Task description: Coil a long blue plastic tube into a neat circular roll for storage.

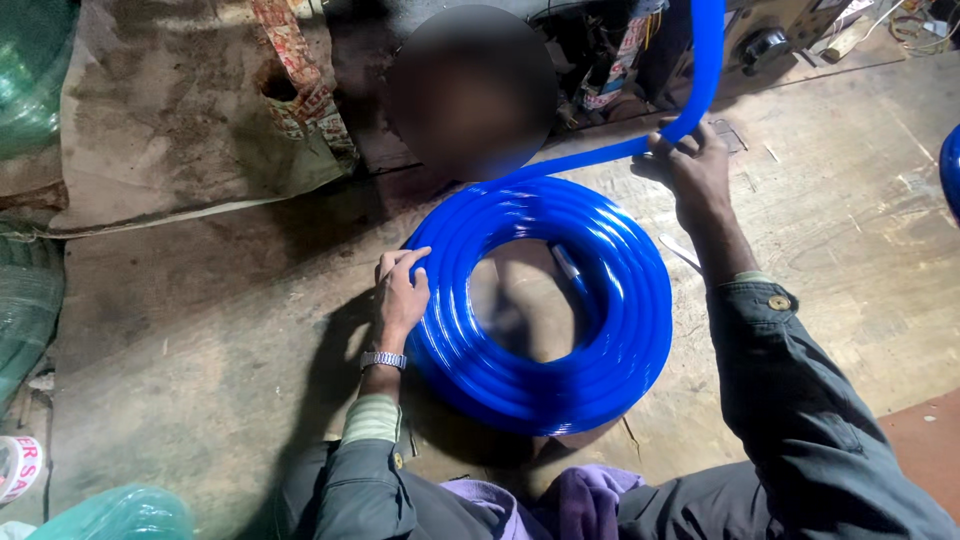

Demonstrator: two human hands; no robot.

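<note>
Worn wooden floor (pixel 850 240) under me, glossy blue plastic hose coil (pixel 540 310) lying flat at its centre, my right hand (pixel 695 170) clamped on the hose's loose run beyond, my left hand (pixel 402 295) pressed flat, fingers spread, on the coil's near-left rim, silver wristwatch (pixel 383 359) below.

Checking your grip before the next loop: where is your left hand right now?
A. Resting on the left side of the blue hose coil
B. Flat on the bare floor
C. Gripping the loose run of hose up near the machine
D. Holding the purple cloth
A: the left hand lies on the blue hose coil's left side, while the right hand grips the loose run.
</note>
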